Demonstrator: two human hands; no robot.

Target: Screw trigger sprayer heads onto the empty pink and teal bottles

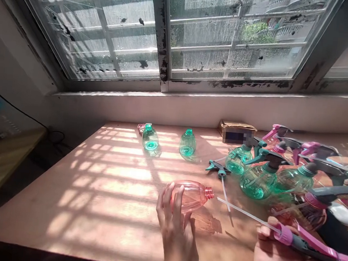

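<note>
My left hand (175, 212) is wrapped round a clear pink bottle (193, 194), tilted on its side with its threaded neck toward the right. In my right hand (285, 254) lies a pink and grey spray trigger (301, 241), its collar held at the fingers. The trigger's white dip tube (246, 213) reaches left, its tip just short of the bottle's mouth and apart from it. A loose green and grey spray trigger (221, 172) with its own tube rests on the table beyond the bottle.
Two open green bottles (151, 138) stand toward the back of the wooden table (100, 205). Several green and pink spray bottles (257, 182) with triggers crowd the right side. A cardboard box (238, 130) sits by the wall under the window.
</note>
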